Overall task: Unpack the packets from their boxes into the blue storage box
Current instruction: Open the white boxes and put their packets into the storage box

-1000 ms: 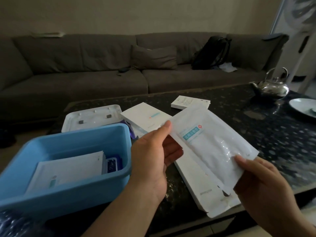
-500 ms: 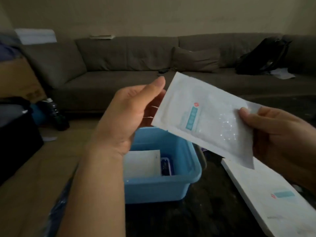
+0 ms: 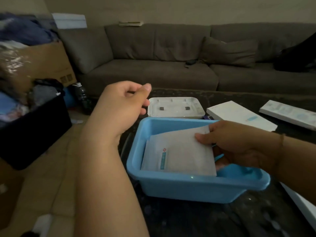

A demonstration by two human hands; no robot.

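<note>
Right hand [image 3: 239,146]: grip closed on the right edge of a white packet [image 3: 179,154], thumb on top, fingers beneath. Packet sits tilted inside the blue storage box [image 3: 188,187], its lower edge down against the near wall, upper corner raised near the far rim. Red mark and teal label face up. More white visible under it; cannot tell how many packets lie there.

Left hand [image 3: 123,103]: empty, fingers loosely curled, thumb tip near forefinger, raised left of the box and clear of it.

Box stands on the dark speckled worktop [image 3: 205,219]. Just behind it, a white lid [image 3: 176,107], underside up. To the right, two flat white boxes [image 3: 239,115] [image 3: 289,113], apart from each other. Grey sofa [image 3: 153,65] beyond.
</note>
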